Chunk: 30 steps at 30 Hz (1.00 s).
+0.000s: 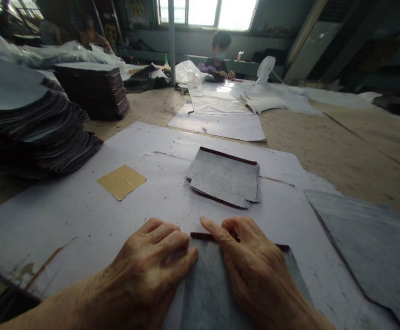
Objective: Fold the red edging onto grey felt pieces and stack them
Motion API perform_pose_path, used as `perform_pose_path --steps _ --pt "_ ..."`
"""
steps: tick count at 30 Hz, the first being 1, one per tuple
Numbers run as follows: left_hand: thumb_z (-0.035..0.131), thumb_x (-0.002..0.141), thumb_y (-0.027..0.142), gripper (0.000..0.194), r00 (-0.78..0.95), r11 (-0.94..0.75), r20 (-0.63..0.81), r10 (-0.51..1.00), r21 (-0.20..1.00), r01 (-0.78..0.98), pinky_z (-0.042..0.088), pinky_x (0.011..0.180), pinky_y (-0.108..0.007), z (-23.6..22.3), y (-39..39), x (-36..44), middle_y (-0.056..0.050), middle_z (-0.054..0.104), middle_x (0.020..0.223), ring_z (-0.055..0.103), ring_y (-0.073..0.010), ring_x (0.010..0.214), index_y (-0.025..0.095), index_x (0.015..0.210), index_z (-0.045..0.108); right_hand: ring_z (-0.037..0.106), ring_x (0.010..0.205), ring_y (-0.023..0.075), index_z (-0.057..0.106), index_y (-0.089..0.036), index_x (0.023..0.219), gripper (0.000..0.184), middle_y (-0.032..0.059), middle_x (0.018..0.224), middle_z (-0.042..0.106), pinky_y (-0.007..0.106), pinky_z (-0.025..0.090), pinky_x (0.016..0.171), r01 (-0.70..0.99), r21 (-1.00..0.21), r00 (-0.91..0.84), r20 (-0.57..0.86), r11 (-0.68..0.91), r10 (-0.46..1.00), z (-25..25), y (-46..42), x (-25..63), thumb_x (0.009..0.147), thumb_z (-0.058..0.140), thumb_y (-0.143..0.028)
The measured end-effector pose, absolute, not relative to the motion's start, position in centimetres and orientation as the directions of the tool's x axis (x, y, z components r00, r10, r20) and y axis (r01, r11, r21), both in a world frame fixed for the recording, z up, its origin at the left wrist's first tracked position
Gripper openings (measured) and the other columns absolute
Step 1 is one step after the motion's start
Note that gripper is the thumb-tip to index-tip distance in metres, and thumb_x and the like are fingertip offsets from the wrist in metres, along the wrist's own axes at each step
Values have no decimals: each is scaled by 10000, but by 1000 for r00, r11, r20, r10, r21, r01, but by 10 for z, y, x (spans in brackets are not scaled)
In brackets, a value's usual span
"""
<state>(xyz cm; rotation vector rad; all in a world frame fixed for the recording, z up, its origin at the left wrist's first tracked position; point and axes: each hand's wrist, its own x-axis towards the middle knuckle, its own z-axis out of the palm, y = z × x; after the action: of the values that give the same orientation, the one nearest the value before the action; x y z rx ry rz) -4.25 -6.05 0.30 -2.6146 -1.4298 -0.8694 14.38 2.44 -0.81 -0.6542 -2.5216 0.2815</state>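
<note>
While bracing the grey sheet (205, 279) on the white paper (167, 183) with left hand (151, 259) curled at its corner and right hand (253, 259) laid over it, with any pinch impossible to tell, press the dark border (201, 236) evenly.

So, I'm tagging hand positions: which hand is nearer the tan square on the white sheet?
Left. The left hand sits below and right of the tan square in view; the right hand is farther right, on a maroon-edged grey sheet.
</note>
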Motion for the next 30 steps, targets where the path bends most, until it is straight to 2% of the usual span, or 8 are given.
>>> perform_pose_path --steps 5,8,12,15,19,24,27,30 --pt "445 744 94 283 411 -563 465 784 252 787 450 661 -368 7 -60 -42 -101 551 830 511 -193 750 105 991 582 459 756 189 544 -159 1164 399 88 834 504 327 464 595 375 -309 -765 430 874 480 -9 27 149 829 353 -54" --pt "442 752 102 270 394 -544 455 799 265 796 450 664 -355 9 -60 -41 -89 545 805 512 -189 742 119 977 589 474 785 204 556 -162 1146 409 92 861 529 337 472 615 360 -214 -801 427 908 419 -5 22 147 820 339 -46" --pt "446 746 97 274 380 -524 421 823 307 795 435 668 -357 8 -62 -41 -82 540 810 503 -188 736 131 979 587 491 800 231 566 -46 1083 408 127 937 571 381 480 658 344 -58 -857 388 937 338 1 14 141 780 297 3" --pt "442 777 93 274 384 -517 396 834 321 793 427 680 -354 7 -63 -42 -78 537 839 493 -181 748 146 1011 573 489 779 215 569 -72 1077 388 106 909 580 360 473 656 315 -146 -854 389 938 347 2 17 145 785 323 -7" --pt "435 806 76 284 396 -519 383 835 309 797 426 714 -353 5 -63 -43 -76 541 888 493 -173 788 168 1042 563 476 805 189 575 -116 1054 293 83 873 565 324 449 693 363 -324 -708 514 874 485 2 30 155 828 395 -65" --pt "449 802 79 293 389 -534 437 811 283 797 461 738 -347 3 -65 -43 -91 548 934 515 -181 841 143 1073 539 472 793 191 587 -141 790 35 68 825 547 328 399 700 544 -315 -714 313 778 626 7 33 155 770 558 -144" --pt "446 820 125 359 321 -489 473 821 290 823 475 818 -357 1 -66 -46 -117 520 1085 508 -208 987 144 1176 485 467 752 171 551 -147 752 48 45 791 547 304 367 672 571 -352 -710 241 742 661 10 30 151 735 573 -108" --pt "428 860 198 396 282 -452 459 843 317 834 481 860 -326 -2 -61 -51 -110 518 1154 509 -205 1055 158 1253 425 464 728 152 520 -146 716 100 28 754 540 281 355 673 522 -387 -719 279 760 636 11 26 150 695 558 -55"
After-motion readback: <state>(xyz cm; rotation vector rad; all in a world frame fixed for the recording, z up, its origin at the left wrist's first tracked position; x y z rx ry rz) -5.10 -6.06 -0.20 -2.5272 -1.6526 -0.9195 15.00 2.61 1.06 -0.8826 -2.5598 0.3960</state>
